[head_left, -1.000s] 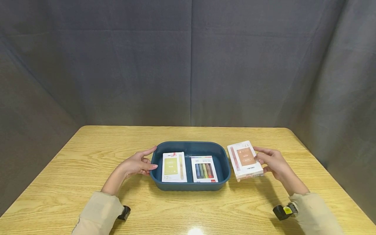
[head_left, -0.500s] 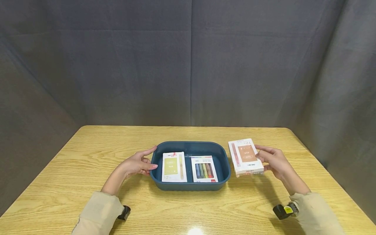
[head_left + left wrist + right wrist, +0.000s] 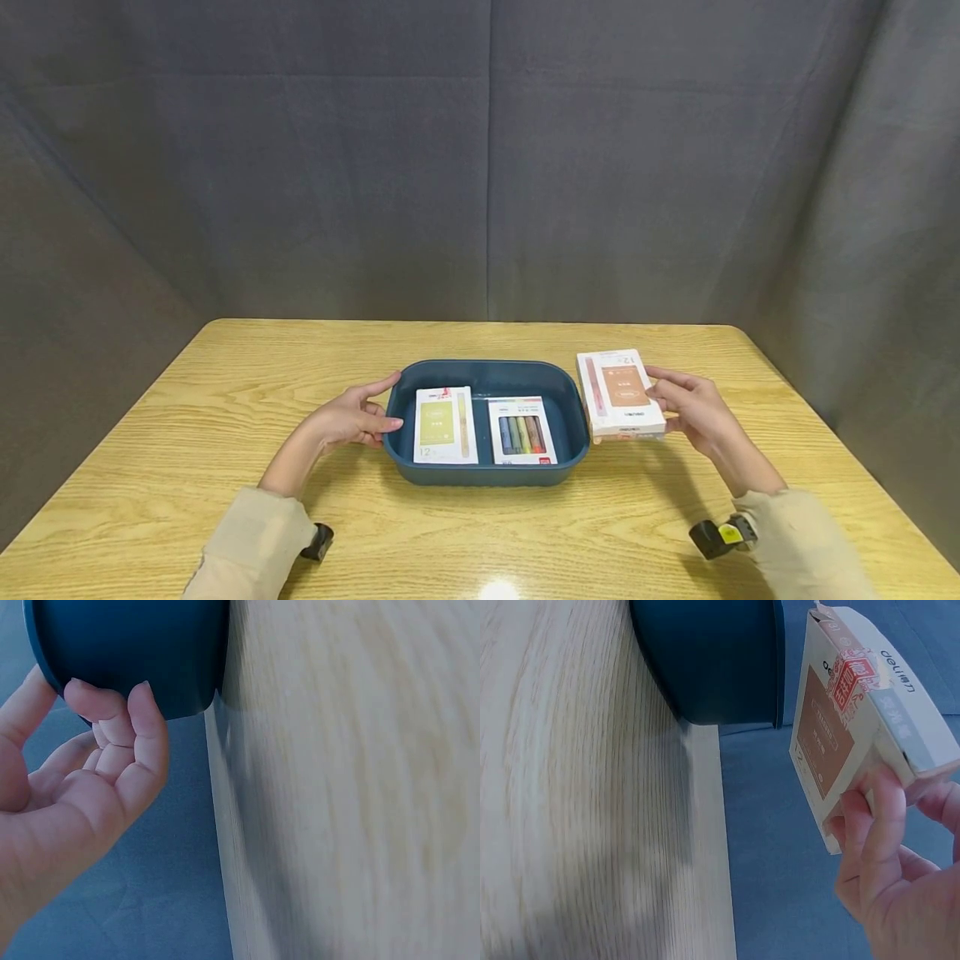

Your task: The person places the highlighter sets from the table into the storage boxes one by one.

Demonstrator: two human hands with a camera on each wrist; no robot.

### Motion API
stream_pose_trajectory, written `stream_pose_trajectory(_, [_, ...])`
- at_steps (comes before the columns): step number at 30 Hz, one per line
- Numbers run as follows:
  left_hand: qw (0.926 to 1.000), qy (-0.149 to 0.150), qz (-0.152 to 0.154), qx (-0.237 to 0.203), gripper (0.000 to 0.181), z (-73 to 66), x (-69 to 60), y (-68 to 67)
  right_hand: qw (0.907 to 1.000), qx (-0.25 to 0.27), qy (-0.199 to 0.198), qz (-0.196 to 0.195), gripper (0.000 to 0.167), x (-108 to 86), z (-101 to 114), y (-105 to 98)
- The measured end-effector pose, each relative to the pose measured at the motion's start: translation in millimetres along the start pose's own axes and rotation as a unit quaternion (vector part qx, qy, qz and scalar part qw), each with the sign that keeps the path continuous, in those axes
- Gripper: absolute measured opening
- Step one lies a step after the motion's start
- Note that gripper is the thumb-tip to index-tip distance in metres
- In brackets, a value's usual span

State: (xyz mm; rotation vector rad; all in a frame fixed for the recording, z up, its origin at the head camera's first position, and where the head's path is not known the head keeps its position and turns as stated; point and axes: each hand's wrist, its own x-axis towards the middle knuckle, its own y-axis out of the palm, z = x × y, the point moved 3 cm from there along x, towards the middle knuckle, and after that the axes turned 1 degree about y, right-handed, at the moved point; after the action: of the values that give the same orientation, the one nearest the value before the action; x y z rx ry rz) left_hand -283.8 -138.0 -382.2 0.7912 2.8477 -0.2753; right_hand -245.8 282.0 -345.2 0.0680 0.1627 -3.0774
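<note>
A dark blue plastic bin stands mid-table. My left hand grips its left end, thumb at the rim and fingers against the outer wall; the left wrist view shows that hand at the bin wall. Inside lie a white and yellow-green box on the left and a box of coloured sticks with a window on the right. Above the table, just beyond the bin's right end, my right hand holds a white and orange box by its right side, also seen as a box in the right wrist view.
The wood-grain table carries the bin. A grey curtain hangs behind it and along both sides. Black wrist cameras sit on the left wrist and right wrist.
My right hand has raised the orange box a little and brought it slightly left, towards the bin's right rim. My left hand and the bin have stayed in place.
</note>
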Motion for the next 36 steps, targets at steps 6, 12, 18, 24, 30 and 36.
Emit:
stream_pose_trajectory(6, [1.0,0.0,-0.002,-0.002,0.08,-1.1,0.4,-0.7,0.9997,0.019,-0.002,0.011,0.053,1.6,1.6,7.7])
stream_pose_trajectory(12, [1.0,0.0,-0.002,-0.001,0.08,-1.3,0.2,-0.5,0.9999,0.01,-0.001,0.012,0.053,2.9,1.3,14.4])
stream_pose_trajectory(18, [1.0,0.001,-0.001,0.003,0.08,-1.3,-0.3,-0.1,0.9998,0.014,-0.003,0.016,0.054,4.8,2.1,21.5])
stream_pose_trajectory(24, [1.0,0.004,0.001,0.004,0.081,-1.1,-0.1,-0.5,0.9997,0.008,-0.006,0.02,0.053,6.7,2.3,28.6])
stream_pose_trajectory(30, [1.0,0.007,0.007,0.001,0.081,-0.3,0.2,-1.8,0.9994,0.016,-0.002,0.032,0.055,8.0,2.8,35.9])
stream_pose_trajectory(36, [1.0,0.005,0.005,0.0,0.08,0.9,0.9,-1.6,0.9988,0.021,-0.001,0.044,0.056,8.5,3.5,42.6])
